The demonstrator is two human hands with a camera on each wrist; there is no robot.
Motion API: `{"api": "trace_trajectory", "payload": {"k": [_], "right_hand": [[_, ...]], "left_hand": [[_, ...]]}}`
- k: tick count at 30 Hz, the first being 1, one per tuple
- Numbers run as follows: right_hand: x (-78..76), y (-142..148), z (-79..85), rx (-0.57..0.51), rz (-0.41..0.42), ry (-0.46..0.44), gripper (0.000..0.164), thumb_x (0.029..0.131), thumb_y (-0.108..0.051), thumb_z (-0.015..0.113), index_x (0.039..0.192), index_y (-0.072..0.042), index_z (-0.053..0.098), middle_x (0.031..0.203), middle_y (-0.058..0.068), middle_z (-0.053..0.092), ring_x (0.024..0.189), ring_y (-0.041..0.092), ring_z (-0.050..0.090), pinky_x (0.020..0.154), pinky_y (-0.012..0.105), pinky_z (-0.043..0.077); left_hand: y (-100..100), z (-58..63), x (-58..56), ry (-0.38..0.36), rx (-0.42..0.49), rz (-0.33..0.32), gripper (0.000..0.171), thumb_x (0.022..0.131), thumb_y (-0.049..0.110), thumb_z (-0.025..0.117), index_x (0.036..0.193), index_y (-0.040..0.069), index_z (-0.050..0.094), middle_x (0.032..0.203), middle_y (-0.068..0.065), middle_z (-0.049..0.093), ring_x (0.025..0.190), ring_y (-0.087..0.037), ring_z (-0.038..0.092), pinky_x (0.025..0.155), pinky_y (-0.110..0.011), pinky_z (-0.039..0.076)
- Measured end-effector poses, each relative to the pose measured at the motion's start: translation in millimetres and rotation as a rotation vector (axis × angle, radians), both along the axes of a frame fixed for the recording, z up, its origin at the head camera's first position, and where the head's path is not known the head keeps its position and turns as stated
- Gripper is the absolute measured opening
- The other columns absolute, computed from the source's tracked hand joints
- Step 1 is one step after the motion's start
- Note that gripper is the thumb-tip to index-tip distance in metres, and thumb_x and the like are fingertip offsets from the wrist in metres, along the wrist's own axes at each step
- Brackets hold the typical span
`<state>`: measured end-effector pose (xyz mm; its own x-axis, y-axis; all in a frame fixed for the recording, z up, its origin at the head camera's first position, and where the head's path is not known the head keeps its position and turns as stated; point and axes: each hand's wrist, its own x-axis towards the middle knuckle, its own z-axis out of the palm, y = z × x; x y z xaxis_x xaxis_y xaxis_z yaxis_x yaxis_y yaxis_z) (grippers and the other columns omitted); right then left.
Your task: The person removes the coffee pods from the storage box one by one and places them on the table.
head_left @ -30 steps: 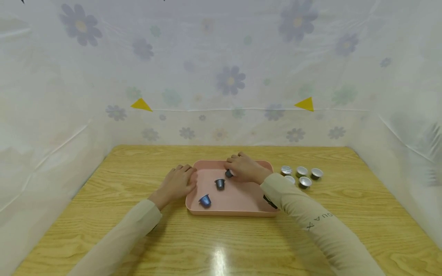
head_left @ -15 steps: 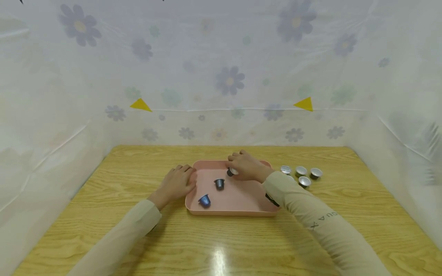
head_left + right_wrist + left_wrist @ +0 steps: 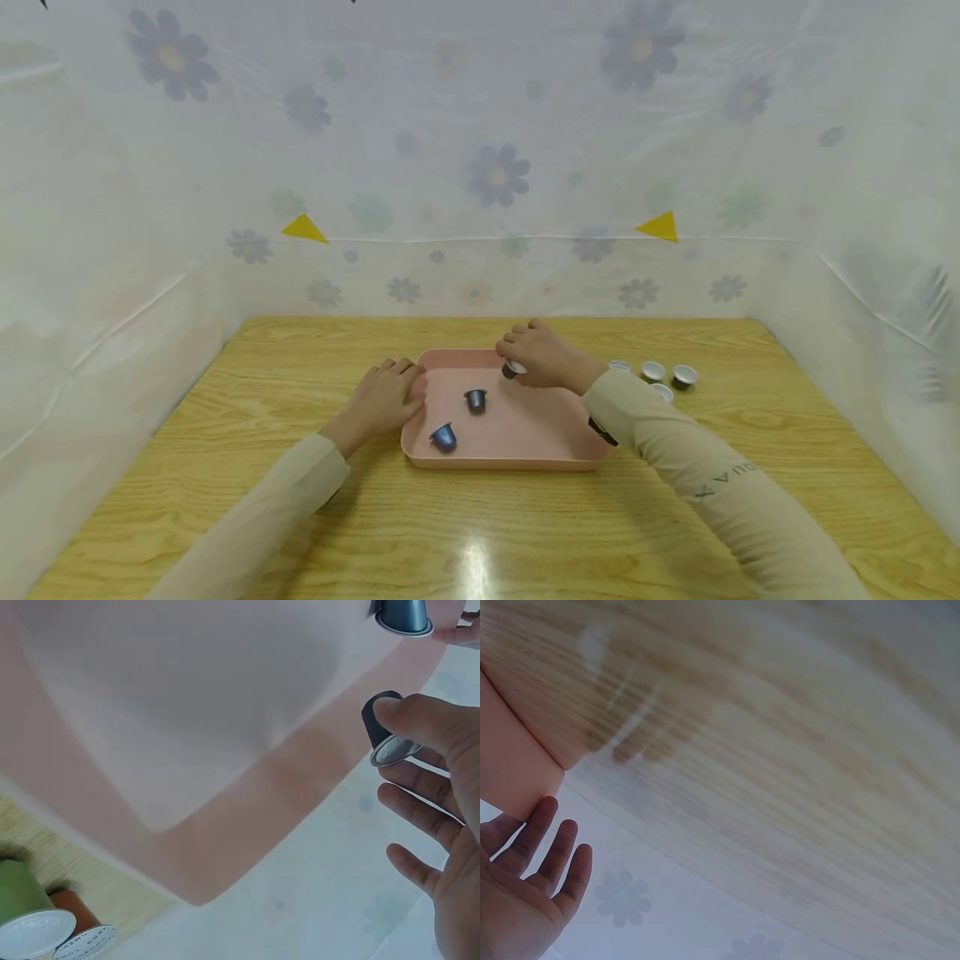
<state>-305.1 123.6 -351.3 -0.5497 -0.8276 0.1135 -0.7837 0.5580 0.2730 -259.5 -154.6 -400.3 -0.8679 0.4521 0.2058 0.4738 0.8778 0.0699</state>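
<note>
My right hand [image 3: 543, 358] pinches a dark coffee capsule [image 3: 379, 724] between thumb and finger, its silver lid facing down in the right wrist view. It is above the far side of the pink tray [image 3: 525, 437]. My left hand [image 3: 382, 396] rests against the tray's left edge; in the left wrist view its fingers [image 3: 557, 859] lie fairly straight, with one fingertip touching the outer wall. Two capsules lie on the tray: a dark grey-blue one [image 3: 476, 401] near the middle and a blue one [image 3: 444, 437] at the near left corner.
Several capsules stand lid up on the wooden table [image 3: 480, 525] right of the tray, among them a green one [image 3: 26, 896] and an orange-brown one [image 3: 73, 907]. My right forearm partly covers this group. A flowered sheet [image 3: 498, 108] hangs behind the table.
My right hand has moved right and slightly away from me, taking the dark capsule along, apparently lifted. The left hand and the other two tray capsules have stayed put.
</note>
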Motion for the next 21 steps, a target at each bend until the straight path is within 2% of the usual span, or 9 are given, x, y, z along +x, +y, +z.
{"api": "trace_trajectory", "payload": {"k": [7, 15, 21], "right_hand": [[2.0, 9.0, 1.6, 0.018, 0.019, 0.075, 0.033, 0.072, -0.031, 0.076, 0.096, -0.016, 0.060, 0.089, -0.002, 0.060, 0.081, 0.018, 0.053, 0.078, 0.038, 0.045], [5.3, 20.4, 3.3, 0.007, 0.001, 0.085, 0.029, 0.072, -0.033, 0.075, 0.091, -0.018, 0.059, 0.087, -0.003, 0.060, 0.078, 0.016, 0.050, 0.075, 0.039, 0.043], [7.7, 32.8, 2.0, -0.034, 0.008, 0.084, 0.023, 0.073, -0.031, 0.074, 0.086, -0.019, 0.059, 0.080, -0.005, 0.058, 0.073, 0.015, 0.047, 0.069, 0.035, 0.038]], "left_hand": [[0.4, 0.8, 0.3, 0.000, 0.003, -0.001, 0.042, 0.087, 0.031, 0.055, 0.122, 0.008, 0.056, 0.117, -0.008, 0.057, 0.105, -0.029, 0.053, 0.087, -0.046, 0.045], [0.6, 0.6, 0.1, -0.001, 0.006, 0.000, 0.042, 0.087, 0.031, 0.055, 0.122, 0.008, 0.056, 0.117, -0.008, 0.057, 0.106, -0.029, 0.053, 0.087, -0.047, 0.045], [0.3, -1.0, -1.4, -0.001, 0.004, 0.001, 0.042, 0.087, 0.031, 0.055, 0.122, 0.008, 0.056, 0.118, -0.008, 0.057, 0.106, -0.028, 0.052, 0.087, -0.046, 0.045]]}}
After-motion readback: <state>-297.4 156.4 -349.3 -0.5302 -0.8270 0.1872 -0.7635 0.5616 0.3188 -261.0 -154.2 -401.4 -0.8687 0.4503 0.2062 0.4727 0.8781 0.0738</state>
